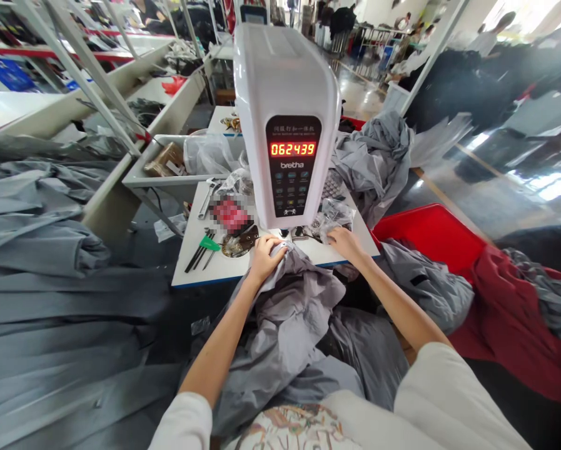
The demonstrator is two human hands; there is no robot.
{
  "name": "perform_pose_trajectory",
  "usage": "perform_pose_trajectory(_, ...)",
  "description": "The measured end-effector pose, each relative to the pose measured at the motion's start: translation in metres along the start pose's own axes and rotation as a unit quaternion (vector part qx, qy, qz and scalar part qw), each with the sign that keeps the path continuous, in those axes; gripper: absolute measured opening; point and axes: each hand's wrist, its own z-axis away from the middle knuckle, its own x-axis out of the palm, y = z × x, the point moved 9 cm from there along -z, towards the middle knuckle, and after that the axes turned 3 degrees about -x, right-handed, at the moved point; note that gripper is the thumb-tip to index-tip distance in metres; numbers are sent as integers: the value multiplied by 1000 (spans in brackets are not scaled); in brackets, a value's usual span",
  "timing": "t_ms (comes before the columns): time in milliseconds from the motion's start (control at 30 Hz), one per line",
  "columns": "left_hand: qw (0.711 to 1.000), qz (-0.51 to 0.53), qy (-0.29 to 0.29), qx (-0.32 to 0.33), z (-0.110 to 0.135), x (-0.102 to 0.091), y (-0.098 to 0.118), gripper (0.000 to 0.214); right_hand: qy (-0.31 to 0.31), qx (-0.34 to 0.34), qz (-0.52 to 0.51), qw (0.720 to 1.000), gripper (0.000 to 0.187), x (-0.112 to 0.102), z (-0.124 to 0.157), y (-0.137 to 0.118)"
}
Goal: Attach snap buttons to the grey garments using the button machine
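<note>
A button machine (287, 125) stands on the worktable (224, 272), apparently a plastic crate (425, 234) to its right.

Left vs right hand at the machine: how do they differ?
The left hand is curled, bunching the grey fabric; the right hand has its fingers more extended and rests on a clear plastic bag, not the fabric. Both are bare and sit at the front of the white table, just before the white machine.
</note>
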Motion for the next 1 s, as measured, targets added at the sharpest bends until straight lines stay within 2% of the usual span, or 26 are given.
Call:
perform_pose_trajectory(100,1000,-2,4,0,1,0,-2,16,-4,14,15,1000,23,-1,1,0)
perform_pose_trajectory(267,1000,-1,6,6,1,1,-3,18,-7,35,-17,999,24,-6,4,5)
perform_pose_trajectory(433,1000,-3,8,9,1,1,-3,17,0,22,-45,999,26,-9,4,7)
perform_pose_trajectory(633,1000,-1,16,24,1,-1,0,16,36,26,-85,995,21,-10,2,13)
perform_pose_trajectory(733,1000,-4,15,20,1,0,-1,14,71,28,-112,991,19,-17,9,12)
perform_pose_trajectory(833,1000,-2,17,20,2,1,-3,15,140,0,-135,981,19,-33,22,-8)
perform_pose_trajectory(900,1000,2,21,23,2,1,-4,15,175,-47,-153,972,21,-40,30,-34)
perform_pose_trajectory(1000,999,6,25,25,3,1,-5,15,184,-119,-148,964,21,-39,34,-81)
